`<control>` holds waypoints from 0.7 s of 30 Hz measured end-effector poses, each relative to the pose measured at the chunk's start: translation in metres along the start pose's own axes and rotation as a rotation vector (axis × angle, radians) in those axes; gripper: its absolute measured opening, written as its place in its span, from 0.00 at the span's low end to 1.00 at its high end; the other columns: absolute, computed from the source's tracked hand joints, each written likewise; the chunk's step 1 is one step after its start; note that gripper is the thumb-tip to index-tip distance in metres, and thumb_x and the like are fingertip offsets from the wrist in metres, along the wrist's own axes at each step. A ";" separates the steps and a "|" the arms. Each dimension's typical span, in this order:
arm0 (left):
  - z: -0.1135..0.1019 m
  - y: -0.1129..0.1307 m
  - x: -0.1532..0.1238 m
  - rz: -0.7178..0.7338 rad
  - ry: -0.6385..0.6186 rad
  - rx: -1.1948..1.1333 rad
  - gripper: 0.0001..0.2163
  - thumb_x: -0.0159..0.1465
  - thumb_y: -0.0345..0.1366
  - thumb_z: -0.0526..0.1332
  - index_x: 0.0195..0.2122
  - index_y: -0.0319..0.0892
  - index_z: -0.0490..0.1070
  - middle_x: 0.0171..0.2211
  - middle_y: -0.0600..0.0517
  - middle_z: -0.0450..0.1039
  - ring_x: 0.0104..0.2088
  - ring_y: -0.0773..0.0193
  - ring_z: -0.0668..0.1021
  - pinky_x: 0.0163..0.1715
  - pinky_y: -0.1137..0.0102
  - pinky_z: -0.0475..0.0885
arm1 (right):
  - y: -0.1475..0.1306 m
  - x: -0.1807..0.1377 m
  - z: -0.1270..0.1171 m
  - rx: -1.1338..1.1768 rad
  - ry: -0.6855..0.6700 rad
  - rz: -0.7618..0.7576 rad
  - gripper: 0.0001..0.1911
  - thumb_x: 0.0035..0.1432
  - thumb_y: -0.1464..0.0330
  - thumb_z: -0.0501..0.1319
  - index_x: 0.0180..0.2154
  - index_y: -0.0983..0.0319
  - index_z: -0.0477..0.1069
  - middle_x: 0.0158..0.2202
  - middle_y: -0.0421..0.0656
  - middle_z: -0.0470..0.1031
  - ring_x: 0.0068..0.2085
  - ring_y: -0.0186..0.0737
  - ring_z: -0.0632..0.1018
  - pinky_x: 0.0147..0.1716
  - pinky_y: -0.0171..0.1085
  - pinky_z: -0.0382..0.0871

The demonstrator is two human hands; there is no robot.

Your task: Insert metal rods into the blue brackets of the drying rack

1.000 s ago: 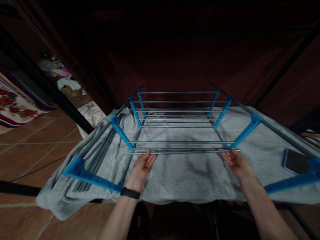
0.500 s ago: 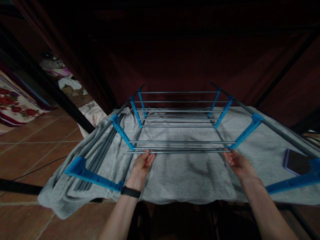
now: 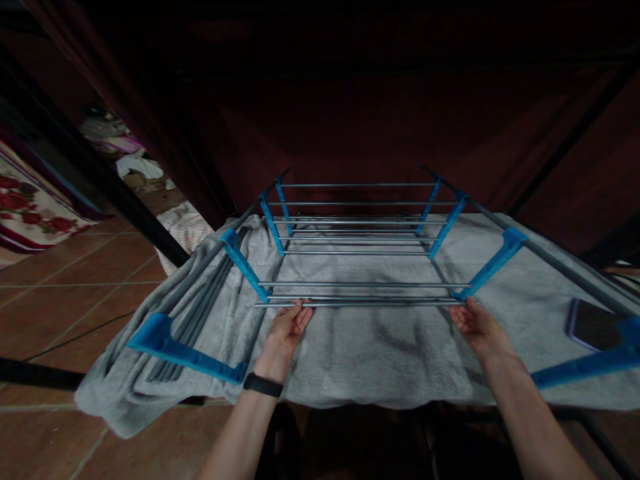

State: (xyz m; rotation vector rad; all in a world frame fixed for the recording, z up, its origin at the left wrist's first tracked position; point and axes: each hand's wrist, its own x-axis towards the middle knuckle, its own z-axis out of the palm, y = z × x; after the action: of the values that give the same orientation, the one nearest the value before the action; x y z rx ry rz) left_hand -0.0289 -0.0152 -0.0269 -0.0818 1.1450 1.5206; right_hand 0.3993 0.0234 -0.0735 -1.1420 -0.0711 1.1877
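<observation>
1. Tubular rack [image 3: 370,253]: on grey blanket [image 3: 370,363], mid-scene. Grey long tubes on left and right sides, four blue plastic brackets [image 3: 185,358] per side, matte, slanting outward toward the top.
2. Thin metallic rods span the rack left to right, at the three farther bracket pairs; the far ones look crowded together from this angle.
3. Nearest thin rod [image 3: 370,305]: crosswise, just on the near side of the third bracket pair, close to parallel with the others.
4. Left hand [image 3: 289,325]: fingers pinched on that rod near its left end; black wristband [image 3: 263,385] on wrist.
5. Right hand [image 3: 475,323]: fingers closed round the same rod near its right end, beside the blue bracket foot; exact fingertip contact hard to see.
6. Surface: blanket rumpled at left, flatter at middle and right. Bundle of loose grey tubes [image 3: 205,303] at left. Smartphone [image 3: 593,325] at right, partly behind the near right bracket.
7. Room: dim. Dark red panel [image 3: 330,127] on far side. Left: tiled floor [image 3: 117,267], striped cloth [image 3: 185,230], floral fabric [image 3: 30,207], heaped items farther off, blurry.
</observation>
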 end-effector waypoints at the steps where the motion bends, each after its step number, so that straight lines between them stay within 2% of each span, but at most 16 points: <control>1: 0.000 0.000 -0.001 0.004 0.005 -0.001 0.12 0.67 0.17 0.59 0.29 0.38 0.71 0.27 0.50 0.79 0.28 0.66 0.83 0.36 0.70 0.83 | -0.001 -0.001 0.001 -0.007 0.024 0.013 0.09 0.65 0.76 0.58 0.32 0.61 0.71 0.24 0.37 0.74 0.23 0.31 0.76 0.27 0.29 0.80; 5: 0.000 0.002 0.001 0.028 0.025 0.000 0.11 0.67 0.18 0.59 0.30 0.38 0.72 0.26 0.51 0.79 0.25 0.67 0.82 0.33 0.72 0.83 | -0.003 -0.009 0.009 0.004 0.025 0.030 0.12 0.66 0.78 0.53 0.34 0.62 0.72 0.28 0.40 0.77 0.28 0.31 0.80 0.31 0.30 0.82; 9: -0.003 0.003 0.004 0.058 0.023 0.013 0.11 0.67 0.18 0.60 0.30 0.38 0.72 0.26 0.51 0.79 0.25 0.68 0.82 0.33 0.72 0.83 | -0.002 -0.016 0.015 0.014 -0.002 -0.009 0.13 0.64 0.81 0.54 0.34 0.62 0.72 0.29 0.40 0.78 0.29 0.31 0.80 0.33 0.30 0.83; 16: 0.000 0.000 0.001 0.098 -0.020 0.035 0.13 0.68 0.18 0.59 0.28 0.38 0.71 0.26 0.51 0.80 0.27 0.67 0.83 0.35 0.71 0.83 | 0.001 -0.016 0.014 -0.017 0.047 -0.006 0.09 0.66 0.76 0.58 0.32 0.62 0.71 0.24 0.37 0.74 0.25 0.28 0.77 0.30 0.28 0.81; 21: 0.006 -0.005 -0.006 0.111 -0.040 0.062 0.12 0.66 0.17 0.61 0.29 0.38 0.73 0.27 0.51 0.80 0.27 0.66 0.84 0.35 0.72 0.82 | -0.001 -0.010 0.007 -0.042 0.066 0.017 0.10 0.66 0.76 0.57 0.32 0.62 0.71 0.25 0.39 0.76 0.25 0.30 0.79 0.29 0.28 0.80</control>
State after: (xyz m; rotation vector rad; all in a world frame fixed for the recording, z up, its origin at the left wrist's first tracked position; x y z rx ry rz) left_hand -0.0195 -0.0165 -0.0232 0.0555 1.1797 1.5762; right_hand 0.3911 0.0205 -0.0643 -1.2198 -0.0358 1.1675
